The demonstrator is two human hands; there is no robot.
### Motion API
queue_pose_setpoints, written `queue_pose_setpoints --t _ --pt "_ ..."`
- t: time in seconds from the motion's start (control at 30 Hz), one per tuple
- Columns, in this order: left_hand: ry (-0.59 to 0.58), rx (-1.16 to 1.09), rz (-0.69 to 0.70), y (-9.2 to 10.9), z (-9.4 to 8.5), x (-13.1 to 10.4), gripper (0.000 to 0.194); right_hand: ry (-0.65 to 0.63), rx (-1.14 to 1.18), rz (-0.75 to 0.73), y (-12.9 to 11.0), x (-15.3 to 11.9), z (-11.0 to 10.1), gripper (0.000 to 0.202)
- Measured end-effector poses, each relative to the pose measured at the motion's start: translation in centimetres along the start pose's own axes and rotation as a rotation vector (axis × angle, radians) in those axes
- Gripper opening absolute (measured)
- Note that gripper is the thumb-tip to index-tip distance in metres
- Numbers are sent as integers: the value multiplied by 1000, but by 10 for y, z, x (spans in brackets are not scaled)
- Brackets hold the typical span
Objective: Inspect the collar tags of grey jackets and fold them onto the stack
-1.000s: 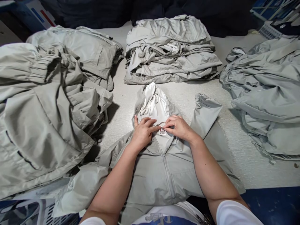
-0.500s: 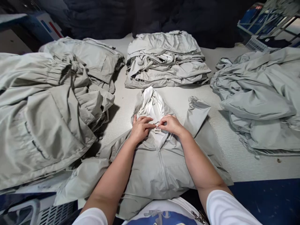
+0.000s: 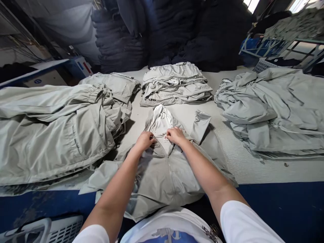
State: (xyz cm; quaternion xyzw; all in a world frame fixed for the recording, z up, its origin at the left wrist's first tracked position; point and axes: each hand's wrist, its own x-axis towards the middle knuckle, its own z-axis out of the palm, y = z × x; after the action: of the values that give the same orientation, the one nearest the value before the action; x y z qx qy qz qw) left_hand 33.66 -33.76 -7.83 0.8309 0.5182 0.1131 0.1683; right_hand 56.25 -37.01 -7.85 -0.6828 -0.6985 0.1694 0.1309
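A light grey hooded jacket [image 3: 157, 175] lies front up before me, hood pointing away and its zipper running down the middle. The hood's white lining [image 3: 162, 119] shows. At the neck is a small white label [image 3: 166, 138] with dark print, too small to read. My right hand [image 3: 176, 136] pinches at the label's upper edge. To its left, my left hand [image 3: 146, 140] has its fingers curled closed on the jacket's collar edge. One sleeve [image 3: 200, 125] is folded up at the right of the hood.
A stack of folded grey jackets [image 3: 176, 84] stands beyond the hood. Heaped grey garments lie at left [image 3: 50, 135] and right [image 3: 275, 114] on the white table [image 3: 225, 162]. Dark garment piles [image 3: 177, 30] rise behind. A white plastic basket [image 3: 65, 229] sits below the left front edge.
My left hand has moved left from the label to the collar edge, its fingers now curled. My right hand stays at the label. My view has tilted upward.
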Motion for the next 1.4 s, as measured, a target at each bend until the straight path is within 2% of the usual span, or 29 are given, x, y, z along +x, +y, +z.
queue_pose_setpoints --t 0.2,0.37,0.47,0.6,0.7,0.8,0.93,1.03,1.17,1.23,1.3,1.37,1.4 --pt "13 9 -12 3 -20 -14 10 -104 84 -96 22 6 -12 29" --pt "13 -75 33 17 -34 -3 20 -81 185 -132 32 6 -13 37" --pt "-29 -157 94 25 -36 8 26 -72 283 -148 40 3 -18 38" --pt "-119 -249 138 33 -22 25 23 -138 430 -237 51 1 -33 34" --pt "-110 -252 107 35 -1 35 16 -141 513 -300 47 8 -36 32" --pt "-42 -207 51 35 18 39 8 -43 429 -234 34 21 -21 27" --pt "62 -148 -28 34 36 41 8 86 288 -106 16 31 11 17" --pt "116 -130 -56 35 40 41 16 179 192 -45 10 29 25 22" --pt "173 -132 -33 35 34 27 42 206 127 -42 7 20 15 40" --pt "192 -117 29 35 33 8 55 219 110 -67 5 9 6 37" --pt "178 -54 129 36 40 -17 70 213 62 -154 2 -9 -2 23" --pt "114 39 191 36 52 -42 92 152 -17 -285 -1 -30 -5 13" --pt "69 82 192 36 59 -52 102 110 -55 -344 -1 -40 -6 14"
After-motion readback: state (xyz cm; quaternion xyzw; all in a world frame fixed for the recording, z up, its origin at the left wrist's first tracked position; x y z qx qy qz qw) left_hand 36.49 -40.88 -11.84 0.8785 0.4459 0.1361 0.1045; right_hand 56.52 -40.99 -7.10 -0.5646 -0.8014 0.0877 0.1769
